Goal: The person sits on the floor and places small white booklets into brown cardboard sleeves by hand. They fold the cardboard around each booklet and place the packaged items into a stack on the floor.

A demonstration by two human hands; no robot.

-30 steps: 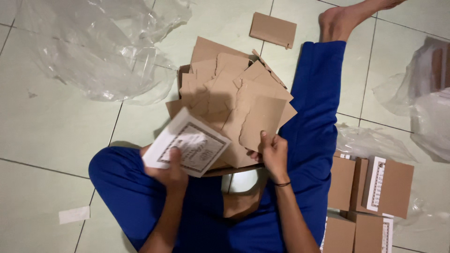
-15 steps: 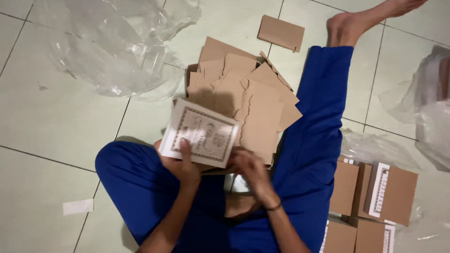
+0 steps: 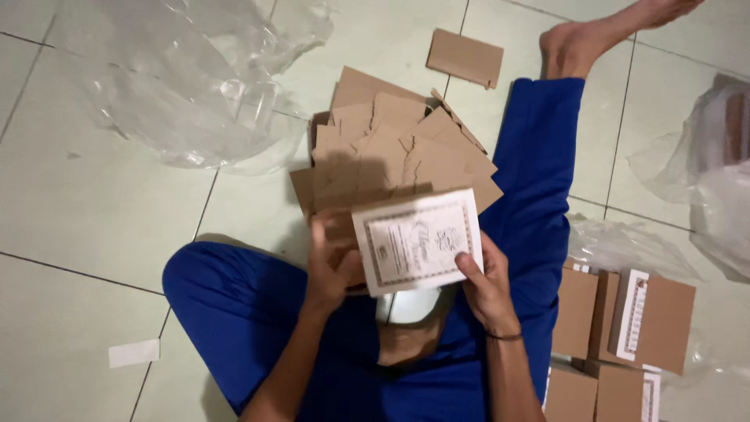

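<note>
I sit on a tiled floor in blue trousers, one leg stretched out. Both hands hold a flat cardboard piece with a white printed label facing up, over my lap. My left hand grips its left edge from beneath. My right hand pinches its lower right corner. Just beyond lies a pile of flat brown cardboard blanks, fanned out on the floor between my legs.
Crumpled clear plastic sheet lies at the upper left. A single cardboard blank lies near my foot. Several folded brown boxes with labels stand at the lower right. More plastic bags are at the right. A white paper strip lies at the left.
The labelled piece moved from my left side to the centre. My right hand left the cardboard pile and took hold of the piece's right corner.
</note>
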